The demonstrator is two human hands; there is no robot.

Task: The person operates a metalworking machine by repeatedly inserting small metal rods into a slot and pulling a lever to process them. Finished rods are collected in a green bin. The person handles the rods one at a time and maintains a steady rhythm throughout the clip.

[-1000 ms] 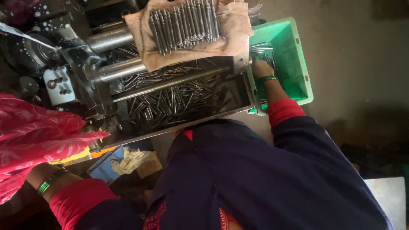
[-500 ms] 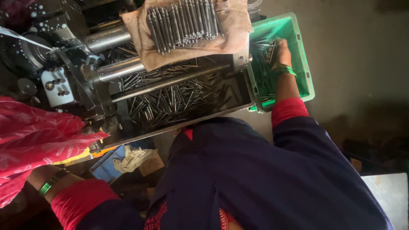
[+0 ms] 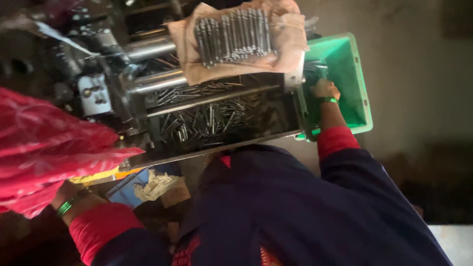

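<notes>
R hand (image 3: 325, 89) down in green plastic bin (image 3: 355, 74), fingers curled among metal pins (image 3: 311, 68); grip unclear. L hand (image 3: 63, 189) mostly hidden under red cloth (image 3: 49, 148), state can't tell.

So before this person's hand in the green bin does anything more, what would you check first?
1. Right hand inside the green bin, by the metal pins: ok.
2. Whether that hand grips any pins: cannot tell, fingers hidden.
3. Left hand in view: not ok, mostly hidden under red cloth.
4. Pins laid in a row on the tan cloth, none rolling off: ok.
5. Machine tray holding loose pins within its edges: ok.
6. Light on the work: not ok, dim.
</notes>
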